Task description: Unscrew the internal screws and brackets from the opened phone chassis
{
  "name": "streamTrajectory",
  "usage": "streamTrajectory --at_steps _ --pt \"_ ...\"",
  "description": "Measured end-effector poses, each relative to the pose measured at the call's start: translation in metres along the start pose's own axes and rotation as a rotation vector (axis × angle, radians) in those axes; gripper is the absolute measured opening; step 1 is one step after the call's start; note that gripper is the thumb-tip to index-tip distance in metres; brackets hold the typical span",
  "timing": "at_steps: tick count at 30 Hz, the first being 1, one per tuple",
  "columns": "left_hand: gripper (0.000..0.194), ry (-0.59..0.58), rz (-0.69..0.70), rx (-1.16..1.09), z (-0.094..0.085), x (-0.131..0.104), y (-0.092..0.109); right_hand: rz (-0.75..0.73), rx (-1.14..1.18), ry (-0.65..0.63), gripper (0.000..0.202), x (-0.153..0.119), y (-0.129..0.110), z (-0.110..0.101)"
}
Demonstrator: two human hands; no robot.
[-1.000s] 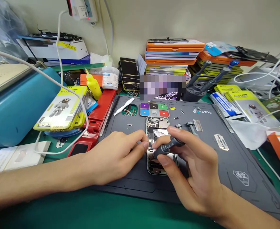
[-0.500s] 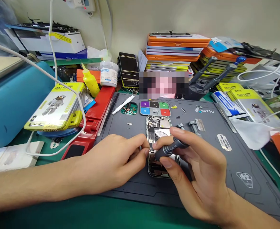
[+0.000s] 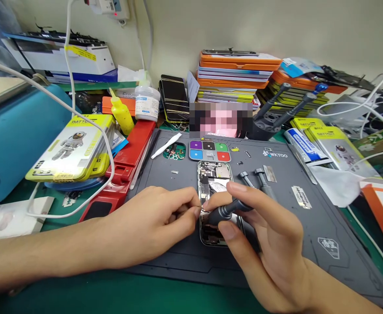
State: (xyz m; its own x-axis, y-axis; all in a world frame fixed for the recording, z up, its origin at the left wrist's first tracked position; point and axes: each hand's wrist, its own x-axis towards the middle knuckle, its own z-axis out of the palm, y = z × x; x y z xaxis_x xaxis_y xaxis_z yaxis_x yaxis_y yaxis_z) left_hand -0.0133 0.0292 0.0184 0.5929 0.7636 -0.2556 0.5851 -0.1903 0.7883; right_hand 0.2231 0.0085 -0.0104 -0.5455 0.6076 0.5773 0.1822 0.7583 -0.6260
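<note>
An opened phone (image 3: 215, 171) lies on the dark grey mat, its inner parts exposed. My right hand (image 3: 272, 244) holds a dark grey screwdriver (image 3: 222, 213) at a slant over the phone's lower half, between thumb and fingers. Its index or middle fingertip reaches to the phone's inside near the left edge. My left hand (image 3: 165, 218) is closed in a pinch at the phone's left edge, beside the right fingertip. What lies between those left fingers is hidden. The screwdriver's tip cannot be made out.
Two more screwdrivers (image 3: 263, 181) lie right of the phone. Behind it sits a coloured parts tray (image 3: 210, 151), with a white spudger (image 3: 166, 145) to the left. A tool holder (image 3: 265, 126), battery boxes (image 3: 75, 148) and a red tool (image 3: 135, 148) surround the mat (image 3: 165, 192).
The whole view has shifted slightly, so most things sit a little further left and lower. Both hands keep nearly the same pose at the phone; the screwdriver's angle looks slightly flatter.
</note>
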Motion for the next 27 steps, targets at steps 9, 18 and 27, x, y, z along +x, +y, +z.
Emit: streamTrajectory --at_steps 9,18,27 --pt "0.023 0.013 0.06 0.007 0.0019 0.0002 -0.0031 -0.105 -0.032 -0.007 0.09 0.0074 0.0017 0.0031" --pt "0.025 0.014 0.038 0.015 0.0013 -0.0003 -0.0048 -0.096 -0.033 -0.031 0.088 0.0088 -0.0009 0.0028" --pt "0.027 0.03 0.006 0.014 0.0003 -0.0002 -0.0014 -0.074 0.008 -0.035 0.086 0.0052 -0.004 0.0007"
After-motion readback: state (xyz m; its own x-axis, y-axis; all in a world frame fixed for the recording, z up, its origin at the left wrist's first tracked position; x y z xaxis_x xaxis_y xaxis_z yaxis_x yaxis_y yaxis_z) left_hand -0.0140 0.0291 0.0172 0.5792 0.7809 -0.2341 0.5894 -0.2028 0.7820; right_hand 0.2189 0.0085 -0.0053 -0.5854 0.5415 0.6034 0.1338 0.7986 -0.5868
